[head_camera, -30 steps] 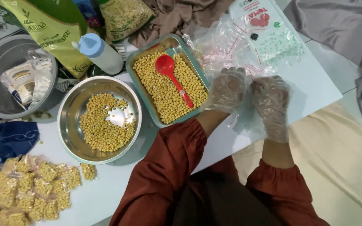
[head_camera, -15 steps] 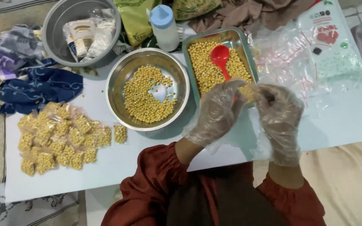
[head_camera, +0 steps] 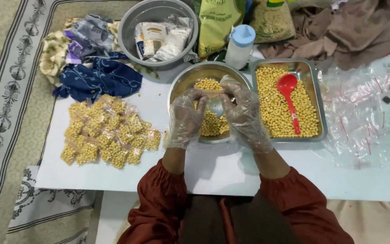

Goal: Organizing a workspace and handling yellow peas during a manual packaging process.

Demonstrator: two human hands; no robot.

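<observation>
Nearest, the gloved left hand [head_camera: 187, 118] and right hand [head_camera: 247, 115] meet over the round steel bowl [head_camera: 182, 82] of yellow chickpeas, fingers pinched on the top edge of a small clear bag [head_camera: 216, 103] held between them (whether anything is in it I cannot tell). Left of them lies a heap of filled packets [head_camera: 107, 132]. Right, a steel tray [head_camera: 320, 108] holds chickpeas and a red scoop [head_camera: 290, 97]. Farther off stand a grey basin [head_camera: 129, 27] and a blue-capped bottle [head_camera: 240, 45].
</observation>
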